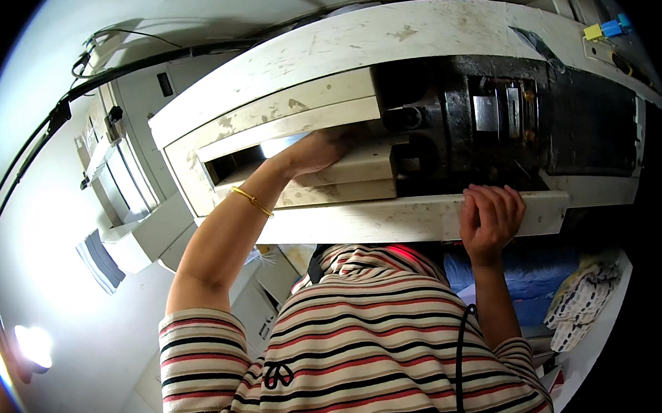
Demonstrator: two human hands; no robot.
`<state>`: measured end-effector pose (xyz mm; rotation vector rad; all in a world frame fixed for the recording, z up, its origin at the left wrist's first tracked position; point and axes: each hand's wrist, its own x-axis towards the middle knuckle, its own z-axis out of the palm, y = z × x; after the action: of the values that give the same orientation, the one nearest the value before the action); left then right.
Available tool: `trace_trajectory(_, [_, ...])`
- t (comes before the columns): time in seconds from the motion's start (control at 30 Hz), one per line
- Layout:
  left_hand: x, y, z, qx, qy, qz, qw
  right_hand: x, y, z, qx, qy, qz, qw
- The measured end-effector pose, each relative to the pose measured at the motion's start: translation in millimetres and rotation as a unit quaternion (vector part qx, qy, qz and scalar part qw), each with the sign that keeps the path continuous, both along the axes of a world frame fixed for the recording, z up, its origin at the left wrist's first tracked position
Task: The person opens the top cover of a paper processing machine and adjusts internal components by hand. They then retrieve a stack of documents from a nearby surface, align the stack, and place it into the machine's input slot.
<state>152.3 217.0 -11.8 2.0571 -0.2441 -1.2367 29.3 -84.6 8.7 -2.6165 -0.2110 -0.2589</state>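
A long, stained cream-white machine housing [312, 50] stretches across in front of me. Into the slot between its two cream blocks reaches my left hand [318, 150]; its fingers are hidden in shadow, so what they touch does not show. The lower block [344, 176] lies right under that hand. My right hand [491, 217] is wrapped over the front edge panel [378, 220], fingertips curled onto its inner side. Between and beyond the hands is a dark, grimy mechanism [456, 132] with a shiny metal plate [486, 113] and round black parts [403, 118].
Dark piping [174, 55] runs along the wall at the back left. A white box-like unit [145, 231] stands left of the housing. Blue fabric [532, 284] and a patterned cloth [583, 304] lie below at the right. Yellow and blue clips [604, 30] sit at the far right.
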Motion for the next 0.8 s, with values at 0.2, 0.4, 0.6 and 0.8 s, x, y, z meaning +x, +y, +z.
trace_trajectory(0.2, [13.3,-19.8,19.7,0.133,-0.053,-0.088,0.986,1.6,1.2,2.7,0.01,0.003,-0.001,1.0])
trace_trajectory(0.4, [17.2,-30.4,16.4,0.093,-0.031,-0.036,0.995,0.4,0.7,0.0,0.002,-0.007,-0.007,1.0])
trace_trajectory(0.6, [10.9,-24.5,14.0,0.051,-0.002,0.023,0.998,0.2,1.8,0.5,0.004,-0.004,-0.007,1.0])
trace_trajectory(0.8, [6.0,-16.7,5.9,0.035,-0.033,-0.027,0.998,1.6,1.7,2.4,0.003,-0.001,-0.009,1.0])
